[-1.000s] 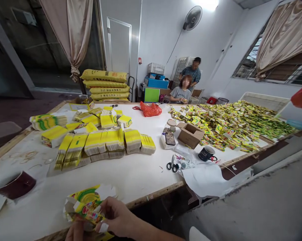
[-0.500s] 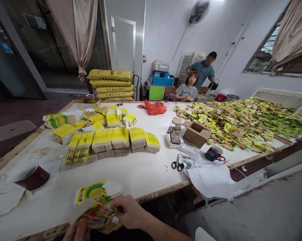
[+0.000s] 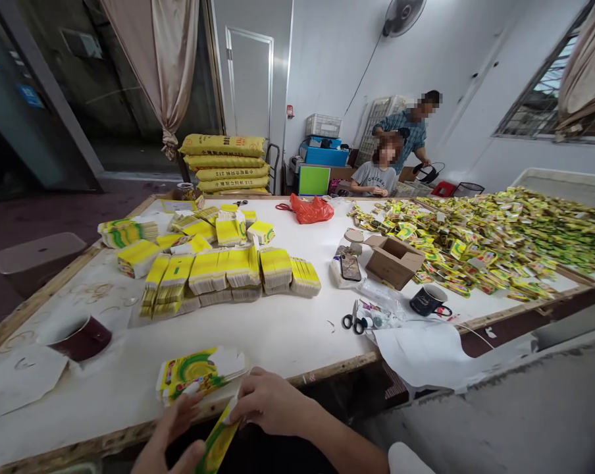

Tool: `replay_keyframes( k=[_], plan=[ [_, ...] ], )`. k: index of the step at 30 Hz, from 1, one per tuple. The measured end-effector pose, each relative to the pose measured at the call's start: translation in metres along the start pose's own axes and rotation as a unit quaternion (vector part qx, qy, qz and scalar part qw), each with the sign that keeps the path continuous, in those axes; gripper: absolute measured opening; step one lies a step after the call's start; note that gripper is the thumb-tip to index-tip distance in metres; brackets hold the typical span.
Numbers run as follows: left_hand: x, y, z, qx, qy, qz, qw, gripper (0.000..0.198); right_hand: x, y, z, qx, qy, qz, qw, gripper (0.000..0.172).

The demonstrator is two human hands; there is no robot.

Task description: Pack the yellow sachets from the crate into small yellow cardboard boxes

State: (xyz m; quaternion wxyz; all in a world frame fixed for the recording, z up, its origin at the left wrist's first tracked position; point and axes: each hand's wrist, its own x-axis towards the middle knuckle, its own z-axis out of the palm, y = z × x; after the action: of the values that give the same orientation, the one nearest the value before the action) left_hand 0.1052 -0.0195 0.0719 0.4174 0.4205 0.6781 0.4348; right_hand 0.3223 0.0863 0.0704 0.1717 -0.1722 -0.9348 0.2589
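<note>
Both my hands are at the near edge of the white table (image 3: 287,329), working one flat yellow-green printed carton blank (image 3: 217,442). My right hand (image 3: 270,403) pinches its upper end with curled fingers. My left hand (image 3: 172,440) holds its lower side from the left, fingers partly bent. Just beyond them a small pile of the same flat carton blanks (image 3: 199,372) lies on the table edge.
Bundles of yellow blanks (image 3: 228,271) fill the table's middle left; a heap of folded boxes (image 3: 495,240) covers the right. Dark red cup (image 3: 83,339), cardboard box (image 3: 393,260), phone (image 3: 350,267), scissors (image 3: 353,322), dark mug (image 3: 427,300), white paper (image 3: 420,352). Two people stand at the far end.
The camera turned left and tilted. My hands dropped below the table edge with one blank, turning it edge-on, while the pile stayed on the table.
</note>
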Motion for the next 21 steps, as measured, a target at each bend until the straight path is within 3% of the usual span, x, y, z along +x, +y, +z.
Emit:
replay_keyframes(
  k=[4,6,8,14,17,21],
  plan=[
    [-0.005,-0.004,0.033,0.122,-0.093,0.003,0.988,0.091,0.001,-0.009,0.0,-0.04,-0.015,-0.078,0.996,0.018],
    [-0.01,-0.008,0.046,0.14,-0.096,0.015,0.985,0.093,0.001,-0.012,0.002,-0.057,0.009,-0.084,0.995,0.02],
    [-0.012,-0.01,0.055,0.139,-0.068,0.024,0.988,0.091,0.001,-0.014,0.006,-0.055,0.072,-0.057,0.994,0.018],
    [-0.009,-0.002,0.068,0.138,0.128,0.046,0.981,0.086,0.007,-0.014,0.018,0.005,0.239,0.011,0.971,0.022],
    [-0.007,0.002,0.068,0.121,0.171,0.04,0.977,0.09,0.006,-0.023,0.029,0.075,0.299,0.05,0.95,0.027],
    [-0.003,-0.004,0.064,0.095,0.173,0.009,0.98,0.098,0.002,-0.036,0.043,0.241,0.334,0.127,0.902,0.031]
  ],
)
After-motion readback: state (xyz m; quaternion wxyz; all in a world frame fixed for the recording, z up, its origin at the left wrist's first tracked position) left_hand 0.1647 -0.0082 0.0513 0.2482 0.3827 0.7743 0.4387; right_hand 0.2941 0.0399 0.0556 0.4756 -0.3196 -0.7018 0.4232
